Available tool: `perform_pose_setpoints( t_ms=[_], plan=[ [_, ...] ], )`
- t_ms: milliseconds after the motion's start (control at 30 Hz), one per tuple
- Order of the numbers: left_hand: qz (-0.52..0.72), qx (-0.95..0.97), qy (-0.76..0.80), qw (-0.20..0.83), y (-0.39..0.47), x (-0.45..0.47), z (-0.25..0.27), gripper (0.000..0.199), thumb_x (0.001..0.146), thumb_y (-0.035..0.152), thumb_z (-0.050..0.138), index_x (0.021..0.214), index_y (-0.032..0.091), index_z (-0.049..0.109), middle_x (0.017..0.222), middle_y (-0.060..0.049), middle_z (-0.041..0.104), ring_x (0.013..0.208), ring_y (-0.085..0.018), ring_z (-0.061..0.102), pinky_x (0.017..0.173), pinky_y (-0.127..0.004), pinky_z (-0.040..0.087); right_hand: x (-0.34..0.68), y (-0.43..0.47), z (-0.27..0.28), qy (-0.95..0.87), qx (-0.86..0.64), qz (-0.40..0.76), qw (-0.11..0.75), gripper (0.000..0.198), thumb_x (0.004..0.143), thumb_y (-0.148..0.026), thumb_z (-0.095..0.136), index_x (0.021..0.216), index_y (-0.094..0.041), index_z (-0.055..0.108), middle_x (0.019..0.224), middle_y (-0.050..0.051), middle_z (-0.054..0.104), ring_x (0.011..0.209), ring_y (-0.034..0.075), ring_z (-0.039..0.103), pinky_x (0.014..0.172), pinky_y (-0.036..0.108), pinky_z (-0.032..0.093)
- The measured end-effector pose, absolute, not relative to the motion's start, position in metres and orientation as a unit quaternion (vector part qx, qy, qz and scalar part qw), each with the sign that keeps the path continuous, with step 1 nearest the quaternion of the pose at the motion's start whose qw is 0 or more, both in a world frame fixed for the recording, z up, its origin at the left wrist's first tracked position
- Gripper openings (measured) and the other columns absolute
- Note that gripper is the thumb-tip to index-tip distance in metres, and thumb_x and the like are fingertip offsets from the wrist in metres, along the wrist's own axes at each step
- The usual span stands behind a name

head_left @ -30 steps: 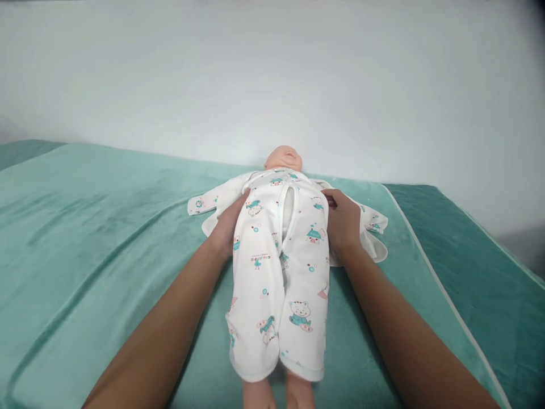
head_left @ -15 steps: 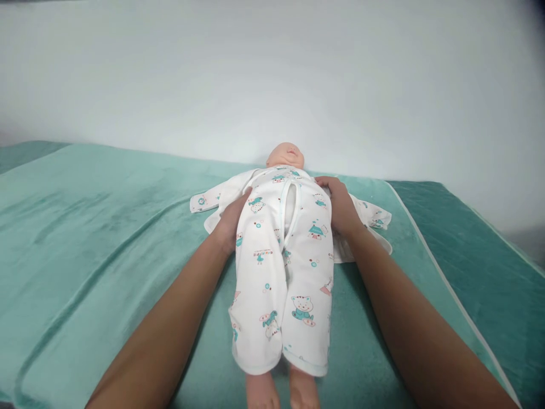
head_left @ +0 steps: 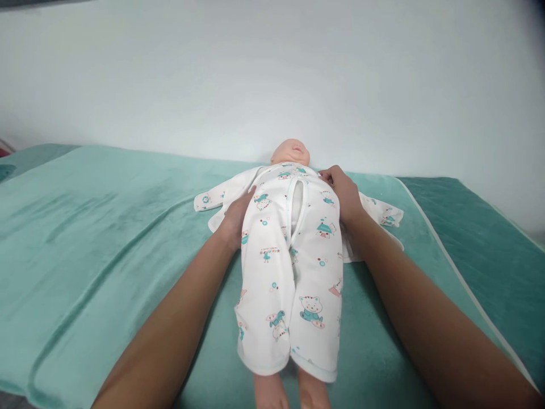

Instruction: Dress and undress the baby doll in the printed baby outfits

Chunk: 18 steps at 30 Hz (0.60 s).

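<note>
A baby doll (head_left: pixel 291 152) lies on its back with its bare feet towards me. It wears white print open-crotch baby pants (head_left: pixel 272 284), drawn high up its body, over a white long-sleeved baby top (head_left: pixel 234 186) whose sleeves spread out to both sides. My left hand (head_left: pixel 239 220) rests against the left side of the pants; its fingers are hidden behind the cloth and the doll's body. On the other side, my right hand (head_left: pixel 344 192) has curled fingers closed at the upper edge of the pants, near the doll's chest.
A light green blanket (head_left: pixel 106 227) with folds and a pale edge covers the surface under the doll. Darker green cloth (head_left: pixel 481 238) lies to the right. Behind the doll's head rises a plain pale wall (head_left: pixel 272 74).
My right hand's fingers have curled in more at the upper edge of the pants. The whole view has shifted slightly; the doll and left hand otherwise look the same.
</note>
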State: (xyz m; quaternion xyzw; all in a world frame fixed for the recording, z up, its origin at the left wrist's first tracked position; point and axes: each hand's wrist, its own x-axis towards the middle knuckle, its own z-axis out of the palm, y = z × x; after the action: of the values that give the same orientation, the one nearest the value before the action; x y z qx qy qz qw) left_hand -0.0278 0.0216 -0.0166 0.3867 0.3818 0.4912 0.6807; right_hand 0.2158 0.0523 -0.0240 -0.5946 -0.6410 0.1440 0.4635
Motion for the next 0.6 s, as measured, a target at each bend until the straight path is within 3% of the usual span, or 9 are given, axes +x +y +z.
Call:
perform_pose_setpoints(
  t_ms=[167, 367, 600],
  plan=[
    [0.414, 0.339, 0.307, 0.787, 0.018, -0.024, -0.004, 0.053, 0.086, 0.054, 0.059, 0.124, 0.017, 0.065, 0.106, -0.01, 0.075, 0.112, -0.034, 0.065, 0.103, -0.049, 0.048, 0.217, 0.06, -0.029, -0.635, -0.595, 0.133, 0.474, 0.016, 0.087, -0.039, 0.049, 0.079, -0.025, 0.05, 0.098, 0.002, 0.071, 0.086, 0.021, 0.06, 0.081, 0.036, 0.042],
    [0.424, 0.323, 0.32, 0.783, 0.02, -0.026, -0.006, 0.057, 0.086, 0.056, 0.058, 0.126, 0.016, 0.064, 0.11, -0.012, 0.074, 0.113, -0.035, 0.065, 0.105, -0.049, 0.047, 0.216, 0.048, -0.035, -0.646, -0.565, 0.123, 0.498, 0.013, 0.083, -0.034, 0.052, 0.09, -0.024, 0.056, 0.105, 0.004, 0.07, 0.097, 0.023, 0.062, 0.089, 0.039, 0.045],
    [0.487, 0.34, 0.358, 0.721, 0.008, -0.032, -0.017, 0.05, 0.084, 0.051, 0.062, 0.121, 0.017, 0.067, 0.113, -0.012, 0.074, 0.115, -0.032, 0.064, 0.105, -0.046, 0.046, 0.208, 0.003, -0.038, -0.65, -0.557, 0.079, 0.511, 0.037, 0.081, -0.031, 0.055, 0.117, -0.022, 0.059, 0.124, 0.009, 0.064, 0.116, 0.026, 0.056, 0.103, 0.046, 0.04]
  ],
)
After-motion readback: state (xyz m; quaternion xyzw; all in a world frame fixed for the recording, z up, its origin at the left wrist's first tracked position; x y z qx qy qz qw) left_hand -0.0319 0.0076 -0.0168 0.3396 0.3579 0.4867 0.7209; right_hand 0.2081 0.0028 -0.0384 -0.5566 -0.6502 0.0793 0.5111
